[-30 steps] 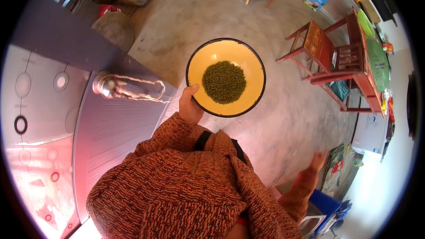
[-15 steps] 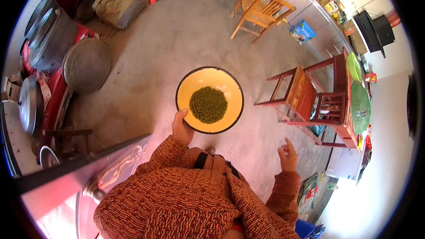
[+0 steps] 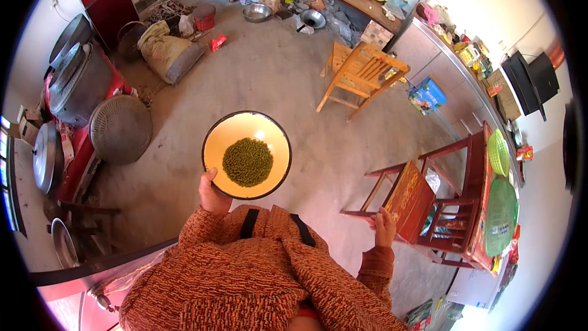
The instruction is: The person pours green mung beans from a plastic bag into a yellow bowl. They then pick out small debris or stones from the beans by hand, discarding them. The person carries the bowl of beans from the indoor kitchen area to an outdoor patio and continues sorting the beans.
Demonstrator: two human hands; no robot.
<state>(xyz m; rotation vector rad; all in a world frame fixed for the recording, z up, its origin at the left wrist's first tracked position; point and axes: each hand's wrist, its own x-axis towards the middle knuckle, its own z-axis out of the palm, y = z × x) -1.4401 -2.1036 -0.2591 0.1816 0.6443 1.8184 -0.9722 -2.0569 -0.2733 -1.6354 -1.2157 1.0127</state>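
Note:
My left hand (image 3: 214, 194) grips the near left rim of a yellow enamel bowl (image 3: 277, 150) with a dark edge, its thumb over the inside. A round heap of small green mung beans (image 3: 248, 163) lies in the bottom of the bowl, which I hold out in front of my body above the floor. My right hand (image 3: 384, 228) hangs in the air on the right, holding nothing, its fingers loosely bent and apart. Nearest to it in the view is a worn red wooden chair (image 3: 409, 202).
A light wooden chair (image 3: 361, 79) stands ahead. On the right, green baskets (image 3: 501, 217) rest on a red table. Along the left are a large pot (image 3: 82, 89), a round woven lid (image 3: 120, 130) and a full sack (image 3: 168, 55). A metal basin (image 3: 256, 13) sits on the far floor.
My view has tilted up and shows more of the far counter. The bowl, still in my left hand, appears farther left. My right hand appears nearer the red chair.

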